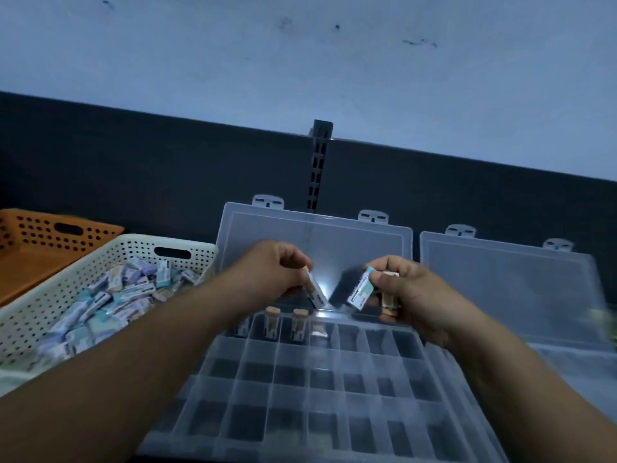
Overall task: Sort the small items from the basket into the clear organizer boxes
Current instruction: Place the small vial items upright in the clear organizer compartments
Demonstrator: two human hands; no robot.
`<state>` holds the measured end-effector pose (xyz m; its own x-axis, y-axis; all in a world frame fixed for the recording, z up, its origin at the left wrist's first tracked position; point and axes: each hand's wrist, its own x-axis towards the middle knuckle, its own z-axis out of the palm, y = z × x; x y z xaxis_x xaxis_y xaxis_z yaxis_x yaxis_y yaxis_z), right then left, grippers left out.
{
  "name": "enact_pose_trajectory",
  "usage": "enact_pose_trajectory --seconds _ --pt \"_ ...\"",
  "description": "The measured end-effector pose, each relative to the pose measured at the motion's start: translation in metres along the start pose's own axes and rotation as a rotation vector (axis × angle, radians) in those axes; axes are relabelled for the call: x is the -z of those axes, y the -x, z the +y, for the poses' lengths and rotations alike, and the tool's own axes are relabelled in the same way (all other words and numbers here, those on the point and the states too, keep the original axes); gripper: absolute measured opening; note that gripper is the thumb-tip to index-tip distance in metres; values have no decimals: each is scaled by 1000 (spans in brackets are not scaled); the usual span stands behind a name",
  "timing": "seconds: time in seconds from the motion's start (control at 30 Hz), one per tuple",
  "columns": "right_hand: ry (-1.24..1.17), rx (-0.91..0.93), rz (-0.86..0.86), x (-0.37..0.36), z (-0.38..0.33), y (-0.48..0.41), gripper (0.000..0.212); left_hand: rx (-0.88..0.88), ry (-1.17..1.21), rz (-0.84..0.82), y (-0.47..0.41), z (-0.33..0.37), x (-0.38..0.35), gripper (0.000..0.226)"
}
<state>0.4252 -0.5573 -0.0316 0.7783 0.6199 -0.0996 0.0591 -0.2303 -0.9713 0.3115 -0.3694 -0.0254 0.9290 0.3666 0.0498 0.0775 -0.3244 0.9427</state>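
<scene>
Over the far row of the clear organizer box [300, 379], where only a few corked vials [299, 320] stand, the left hand [273, 272] fingers pinch a small carton [317, 292], the right hand [407, 292] fingers grip a second carton [360, 290], and the white basket [100, 243] at the bench's left edge is mostly full.

The basket [127, 248] of small boxes [110, 302] sits left of the organizer box [300, 379], a second basket [36, 232] behind it. Vials [298, 324] stand in the organizer's far row, its lid [334, 238] raised behind. Another organizer [500, 279] lies to the right
</scene>
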Motion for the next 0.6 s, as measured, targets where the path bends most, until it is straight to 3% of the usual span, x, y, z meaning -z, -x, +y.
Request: enact_pose_trajectory --seconds 0.3,0.47,0.6 --pt "260 74 1 18 11 -1 14 -118 -458 -2 -20 -6 -37 11" --pt "611 223 3 8 20 -9 19 -182 -670 -4 -24 -10 -41 14" --pt "896 298 2 0 32 -17 10 -224 -814 -26 -27 -20 -48 6"
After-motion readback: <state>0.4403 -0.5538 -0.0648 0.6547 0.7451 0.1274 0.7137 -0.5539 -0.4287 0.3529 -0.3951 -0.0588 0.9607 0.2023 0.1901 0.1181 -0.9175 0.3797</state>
